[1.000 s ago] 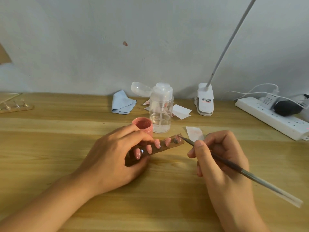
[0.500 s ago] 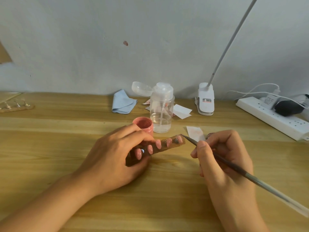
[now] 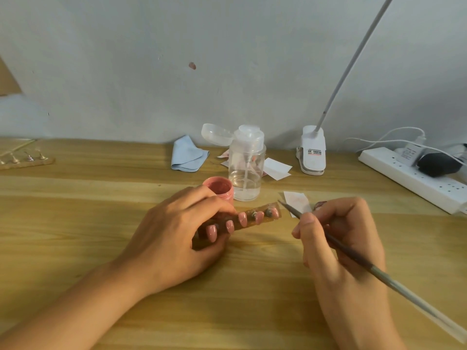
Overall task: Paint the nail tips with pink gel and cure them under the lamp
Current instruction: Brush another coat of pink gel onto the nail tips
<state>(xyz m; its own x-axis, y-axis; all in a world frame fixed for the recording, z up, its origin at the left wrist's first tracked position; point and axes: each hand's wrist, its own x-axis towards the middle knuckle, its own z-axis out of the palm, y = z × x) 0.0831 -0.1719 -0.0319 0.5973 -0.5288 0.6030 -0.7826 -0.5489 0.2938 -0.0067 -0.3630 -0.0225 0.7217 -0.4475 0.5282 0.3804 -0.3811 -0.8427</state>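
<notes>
Nearest, the right hand (image 3: 341,248) pinches a long brush (image 3: 379,272) low on its shaft, pen-style, with its heel on the wooden surface (image 3: 101,210), likely to steady fine strokes. The bristle end points up-left and sits just beside the far end of a brown strip (image 3: 250,222), apparently not touching it. The left hand (image 3: 182,231) grips the strip's other end, thumb underneath and fingers curled over. It holds the strip angled toward the brush, so the nail tips (image 3: 243,219) stuck along it face up. All visible tips are pink, so painting looks close to done and curing not started. Just behind the left hand stands the open pink gel pot (image 3: 218,188), within easy dipping reach and touching or nearly touching a clear pump bottle (image 3: 246,173). A paper scrap (image 3: 297,200) lies beside the brush tip, probably for wiping. Farther back are a blue cloth (image 3: 188,156), the clip lamp (image 3: 312,152) by the wall and a power strip (image 3: 414,180).
</notes>
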